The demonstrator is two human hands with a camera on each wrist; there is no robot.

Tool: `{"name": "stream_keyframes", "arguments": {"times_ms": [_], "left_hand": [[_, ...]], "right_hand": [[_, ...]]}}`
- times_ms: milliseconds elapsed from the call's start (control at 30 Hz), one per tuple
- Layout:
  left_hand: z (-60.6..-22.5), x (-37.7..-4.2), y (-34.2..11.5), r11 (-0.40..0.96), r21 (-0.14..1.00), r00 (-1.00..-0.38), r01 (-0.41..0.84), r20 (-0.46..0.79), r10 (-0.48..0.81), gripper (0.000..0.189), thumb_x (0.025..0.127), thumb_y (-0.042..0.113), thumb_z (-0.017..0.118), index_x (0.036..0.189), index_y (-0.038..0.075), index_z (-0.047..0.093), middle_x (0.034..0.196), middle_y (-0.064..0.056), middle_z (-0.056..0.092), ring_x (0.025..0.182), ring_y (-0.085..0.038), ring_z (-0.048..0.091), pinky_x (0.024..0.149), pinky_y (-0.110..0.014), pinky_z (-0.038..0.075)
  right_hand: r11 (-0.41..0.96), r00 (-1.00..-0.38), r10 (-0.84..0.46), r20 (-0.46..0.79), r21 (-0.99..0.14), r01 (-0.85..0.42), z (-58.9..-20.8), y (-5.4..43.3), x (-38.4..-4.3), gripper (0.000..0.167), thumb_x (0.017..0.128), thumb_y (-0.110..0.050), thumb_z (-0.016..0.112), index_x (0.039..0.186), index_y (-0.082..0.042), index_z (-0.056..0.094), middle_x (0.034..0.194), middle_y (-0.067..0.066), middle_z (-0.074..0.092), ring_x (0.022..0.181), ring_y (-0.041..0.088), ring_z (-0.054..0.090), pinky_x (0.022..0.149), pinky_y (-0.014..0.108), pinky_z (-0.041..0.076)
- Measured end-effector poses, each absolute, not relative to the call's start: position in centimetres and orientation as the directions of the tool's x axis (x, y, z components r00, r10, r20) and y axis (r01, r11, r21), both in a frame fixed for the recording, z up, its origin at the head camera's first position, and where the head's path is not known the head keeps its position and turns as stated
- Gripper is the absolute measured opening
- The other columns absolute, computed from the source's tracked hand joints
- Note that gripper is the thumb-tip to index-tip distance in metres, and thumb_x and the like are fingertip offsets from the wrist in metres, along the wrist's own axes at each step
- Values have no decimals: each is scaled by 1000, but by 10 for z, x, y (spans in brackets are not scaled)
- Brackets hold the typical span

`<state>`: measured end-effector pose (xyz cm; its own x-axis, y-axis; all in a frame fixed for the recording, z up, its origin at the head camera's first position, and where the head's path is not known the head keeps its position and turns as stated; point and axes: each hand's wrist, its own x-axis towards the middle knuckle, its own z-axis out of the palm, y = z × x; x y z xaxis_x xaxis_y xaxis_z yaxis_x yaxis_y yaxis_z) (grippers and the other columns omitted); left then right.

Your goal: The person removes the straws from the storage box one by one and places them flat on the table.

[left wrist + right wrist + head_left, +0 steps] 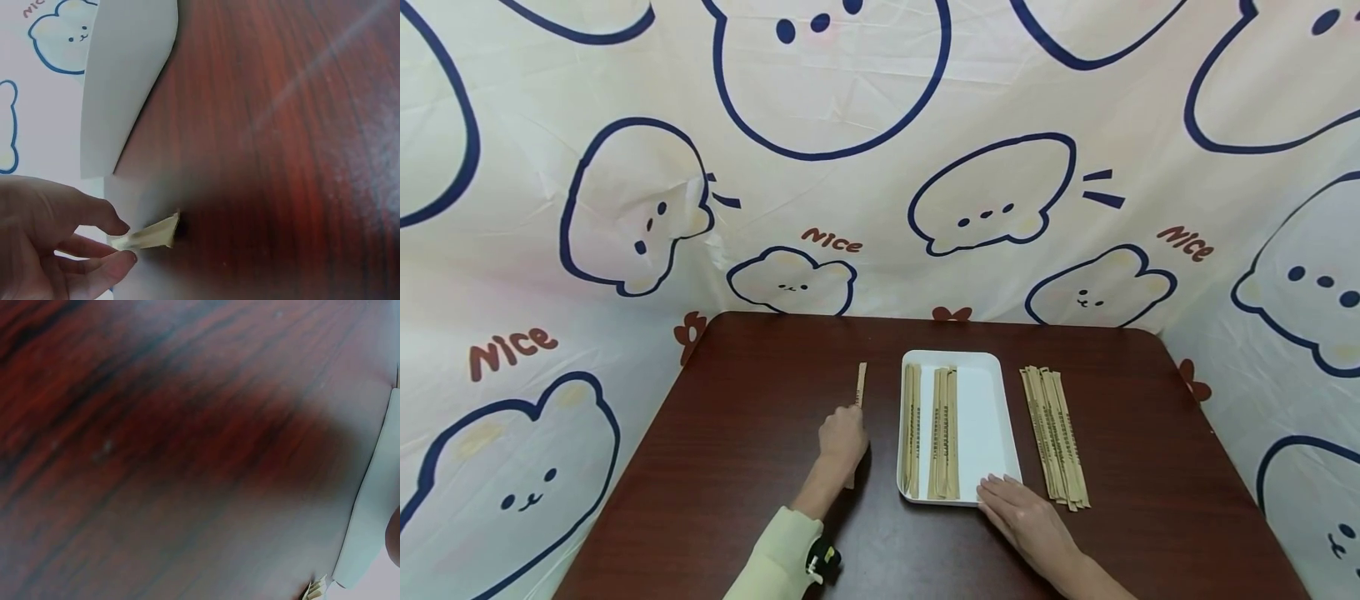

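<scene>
My left hand [843,435], left of the tray, pinches a tan paper chopstick packet [861,383] between thumb and fingers. In the left wrist view the packet's near end [156,236] sticks out past the fingertips, close over the table. My right hand [1022,521] rests with fingers extended on the near right corner of the white tray [988,417]. Inside the tray lie a narrow group of packets [912,429] along the left wall and a wider group [943,433] beside it. The right wrist view shows only a fingertip [394,537] at the tray's edge.
A loose pile of similar packets [1055,437] lies right of the tray, slightly slanted. The dark brown wooden table [737,400] ends at a cartoon-printed cloth [880,208] at the back and sides.
</scene>
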<state>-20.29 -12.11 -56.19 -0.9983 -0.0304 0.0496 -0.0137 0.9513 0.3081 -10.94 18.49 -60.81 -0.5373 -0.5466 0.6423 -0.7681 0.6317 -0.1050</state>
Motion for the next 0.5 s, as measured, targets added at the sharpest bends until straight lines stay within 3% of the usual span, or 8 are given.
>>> {"name": "stream_keyframes", "arguments": {"times_ms": [200, 500], "left_hand": [[-552, -202, -114, 945, 324, -993, 32, 120, -8, 11, 84, 3, 68, 77, -4, 63, 66, -15, 58, 57, -34, 64, 44, -42, 53], [-540, -197, -86, 934, 293, -923, 205, 376, 84, 9, 81, 1, 69, 78, -5, 64, 75, -18, 62, 60, -36, 66, 47, -45, 55]], "right_hand": [[628, -533, -545, 648, -106, -771, -608, 185, -110, 36, 104, -30, 53, 104, -2, 77, 108, 11, 73, 101, 27, 70, 88, 45, 56], [628, -536, -542, 648, -112, -770, -609, 184, -109, 43, 106, -33, 47, 104, -3, 77, 107, 10, 73, 101, 27, 70, 89, 45, 56]]}}
